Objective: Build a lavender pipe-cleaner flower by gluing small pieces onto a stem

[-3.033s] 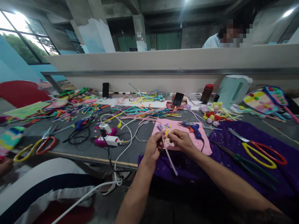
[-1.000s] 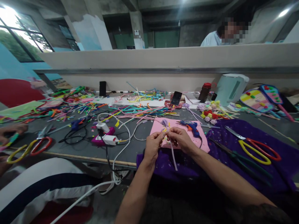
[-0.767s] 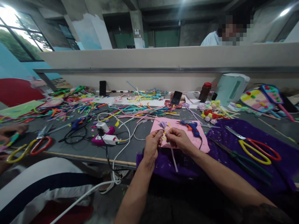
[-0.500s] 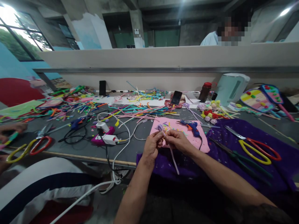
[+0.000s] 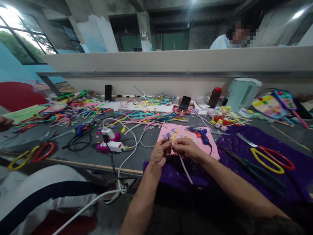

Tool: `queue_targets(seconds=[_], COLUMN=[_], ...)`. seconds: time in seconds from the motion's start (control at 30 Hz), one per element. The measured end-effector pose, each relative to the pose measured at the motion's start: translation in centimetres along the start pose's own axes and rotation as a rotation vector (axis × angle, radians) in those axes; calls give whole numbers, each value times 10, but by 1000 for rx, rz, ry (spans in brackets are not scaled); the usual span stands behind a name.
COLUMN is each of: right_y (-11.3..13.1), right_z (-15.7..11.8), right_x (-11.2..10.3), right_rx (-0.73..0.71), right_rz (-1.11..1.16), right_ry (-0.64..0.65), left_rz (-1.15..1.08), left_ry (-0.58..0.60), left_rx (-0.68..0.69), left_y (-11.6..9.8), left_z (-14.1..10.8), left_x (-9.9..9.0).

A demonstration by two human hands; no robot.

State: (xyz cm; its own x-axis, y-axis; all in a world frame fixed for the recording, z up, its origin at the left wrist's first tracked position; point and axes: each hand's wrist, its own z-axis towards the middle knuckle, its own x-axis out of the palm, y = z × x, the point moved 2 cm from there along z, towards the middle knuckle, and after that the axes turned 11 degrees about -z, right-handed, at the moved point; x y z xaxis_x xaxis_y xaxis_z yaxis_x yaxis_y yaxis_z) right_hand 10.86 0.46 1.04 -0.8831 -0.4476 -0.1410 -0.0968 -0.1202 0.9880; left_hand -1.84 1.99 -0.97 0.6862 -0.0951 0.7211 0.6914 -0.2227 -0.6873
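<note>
A light purple pipe-cleaner flower (image 5: pixel 167 135) with a long pale stem (image 5: pixel 186 171) is pinched between my two hands, above the near left part of a pink sheet (image 5: pixel 213 150). My left hand (image 5: pixel 160 150) has its fingers closed just below the purple petals. Beside it, almost touching, my right hand (image 5: pixel 186 148) grips the stem, whose free end hangs down to the right. Small coloured pieces lie on the sheet behind my hands. A blue glue gun (image 5: pixel 201 133) rests on its right side.
Scissors (image 5: pixel 267 160) and dark green pliers (image 5: pixel 254 169) lie on purple cloth (image 5: pixel 234 137) at the right. A power strip (image 5: pixel 110 145) with cables is left. Another person's hand (image 5: pixel 5 123) shows at the far left.
The free end of the stem has swung slightly right. The other person's hand at far left has moved back, and the coloured strip it held is no longer seen.
</note>
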Motion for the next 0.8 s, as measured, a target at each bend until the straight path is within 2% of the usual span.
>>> queue_targets(seconds=[0.23, 0.57, 0.8], right_y=[3, 4, 2], right_z=[-1, -2, -2], right_x=[2, 1, 3], right_rx=[-49, -68, -70], right_rz=[-57, -140, -96], right_ry=[-88, -102, -114], left_rz=[6, 1, -31], left_ry=[17, 4, -8], left_rx=[6, 52, 37], left_y=[-1, -3, -5], left_z=[-1, -3, -4], left_x=[2, 4, 7])
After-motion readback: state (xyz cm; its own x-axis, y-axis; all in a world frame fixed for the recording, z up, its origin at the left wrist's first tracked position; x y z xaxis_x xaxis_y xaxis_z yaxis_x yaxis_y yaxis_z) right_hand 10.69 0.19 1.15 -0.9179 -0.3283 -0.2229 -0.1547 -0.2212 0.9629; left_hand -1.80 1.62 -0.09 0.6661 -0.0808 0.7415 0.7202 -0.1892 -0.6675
